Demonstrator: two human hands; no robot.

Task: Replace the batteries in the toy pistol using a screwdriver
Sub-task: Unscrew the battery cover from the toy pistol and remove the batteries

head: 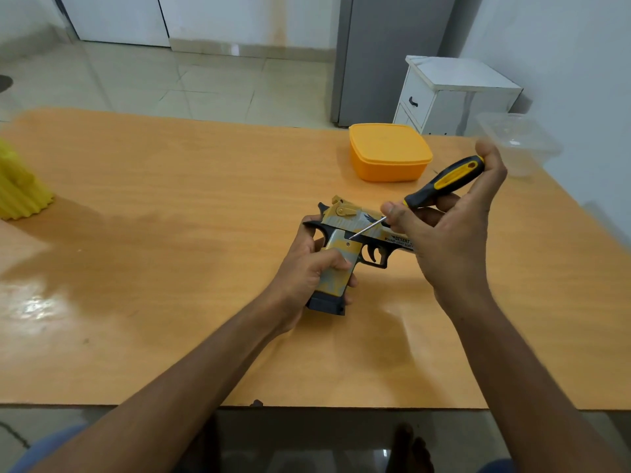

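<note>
Pale floor tiles and white cabinets lie beyond the orange wooden table (170, 186) at which we sit. Over its middle our left hand (307, 278) grips the toy pistol (345, 254) by its grip, thumb curled across the near face and the other fingers wrapped round the far side, so the black magazine base sticks out below the fingers and the barrel points away to the right. Our right hand (454, 233) holds the screwdriver (440, 186), its black-and-yellow handle pinched between the thumb tip and the curled fingers, the butt against the upper palm. From the thumb the thin metal shaft slants down and left, and its tip meets the pistol just above the small screw at the top of the grip panel. Beyond the right hand's fingertips an orange lidded box (389, 151) rests on the table, with a clear plastic container (519, 145) further right. Far left of our left hand stands a yellow ribbed object (17, 186).
</note>
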